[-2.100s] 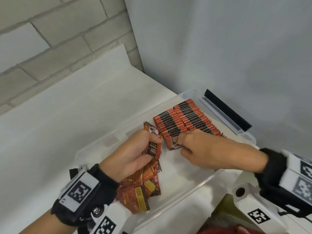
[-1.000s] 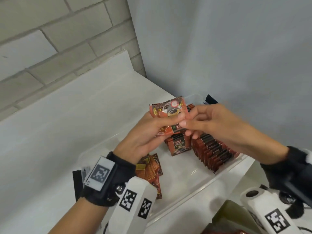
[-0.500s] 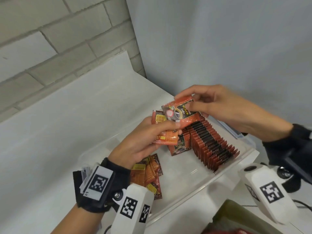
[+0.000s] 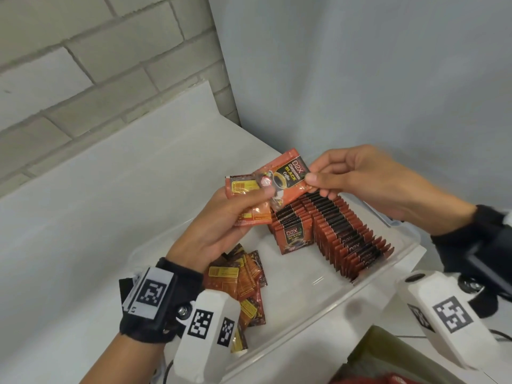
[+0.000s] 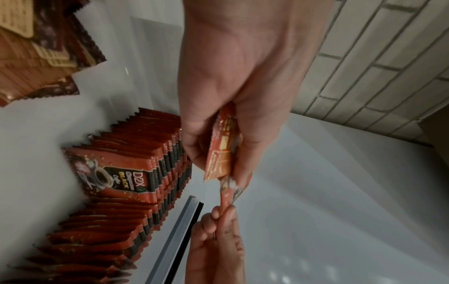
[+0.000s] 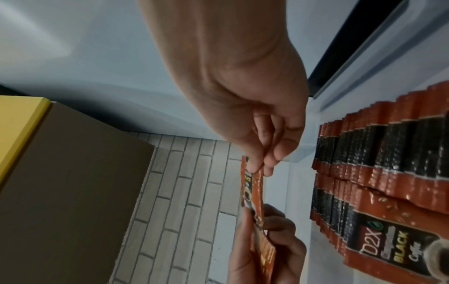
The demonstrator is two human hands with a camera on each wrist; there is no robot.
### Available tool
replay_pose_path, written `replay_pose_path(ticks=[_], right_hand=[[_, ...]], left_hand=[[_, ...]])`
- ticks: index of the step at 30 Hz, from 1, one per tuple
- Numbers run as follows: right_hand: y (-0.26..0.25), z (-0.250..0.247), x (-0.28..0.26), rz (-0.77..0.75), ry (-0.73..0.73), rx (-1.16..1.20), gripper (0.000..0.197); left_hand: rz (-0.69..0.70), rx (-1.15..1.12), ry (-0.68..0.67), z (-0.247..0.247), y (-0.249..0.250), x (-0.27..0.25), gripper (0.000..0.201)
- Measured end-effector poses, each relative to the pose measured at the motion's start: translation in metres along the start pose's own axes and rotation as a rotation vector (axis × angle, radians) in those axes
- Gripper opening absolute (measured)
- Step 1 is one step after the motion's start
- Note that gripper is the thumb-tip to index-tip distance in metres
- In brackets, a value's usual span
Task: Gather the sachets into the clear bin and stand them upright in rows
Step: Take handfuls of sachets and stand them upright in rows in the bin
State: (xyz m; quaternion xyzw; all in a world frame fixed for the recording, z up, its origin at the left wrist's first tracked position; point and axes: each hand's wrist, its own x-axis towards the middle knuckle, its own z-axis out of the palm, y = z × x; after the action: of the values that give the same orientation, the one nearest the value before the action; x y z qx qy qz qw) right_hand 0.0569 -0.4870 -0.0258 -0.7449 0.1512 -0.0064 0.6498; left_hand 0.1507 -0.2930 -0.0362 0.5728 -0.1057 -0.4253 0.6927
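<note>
White counter in a brick-wall corner, frame centre: my right hand [image 4: 357, 181] pinches one orange foil coffee sachet [image 4: 285, 180] by its upper right edge, long axis slanting down-left into my left hand [image 4: 221, 223], gripping more. Upright sachet rows [image 4: 340, 231] in clear plastic bin [image 4: 313, 309] sit directly below, nearer right hand.

Clear bin [image 4: 388, 275] on table [image 4: 83, 217], wall corner at 12 o'clock. In bin: standing sachet rows [image 4: 346, 234] at 2 o'clock, loose sachet pile [image 4: 243, 284] at 8 o'clock.
</note>
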Motion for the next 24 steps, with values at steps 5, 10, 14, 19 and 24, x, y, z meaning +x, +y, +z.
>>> replay_pose_path(ticks=[5,10,14,19,24], right_hand=[[0.004,-0.004,-0.003,-0.068,-0.041,-0.290,0.005],[0.016,0.018,-0.009,-0.192,-0.098,-0.680,0.013],[0.021,0.026,-0.009,-0.229,-0.107,-0.827,0.004],[0.023,0.028,-0.008,-0.266,-0.120,-0.872,0.002],[0.027,0.029,-0.007,-0.287,-0.131,-0.868,0.002]], left_hand=[[0.026,-0.213,0.145,-0.010,0.001,0.007,0.027],[0.047,-0.213,0.140,-0.006,-0.001,0.006,0.027],[0.039,-0.219,0.163,-0.007,-0.002,0.006,0.014],[0.040,-0.215,0.157,-0.007,-0.003,0.007,0.009],[0.038,-0.193,0.161,-0.007,-0.005,0.007,0.007]])
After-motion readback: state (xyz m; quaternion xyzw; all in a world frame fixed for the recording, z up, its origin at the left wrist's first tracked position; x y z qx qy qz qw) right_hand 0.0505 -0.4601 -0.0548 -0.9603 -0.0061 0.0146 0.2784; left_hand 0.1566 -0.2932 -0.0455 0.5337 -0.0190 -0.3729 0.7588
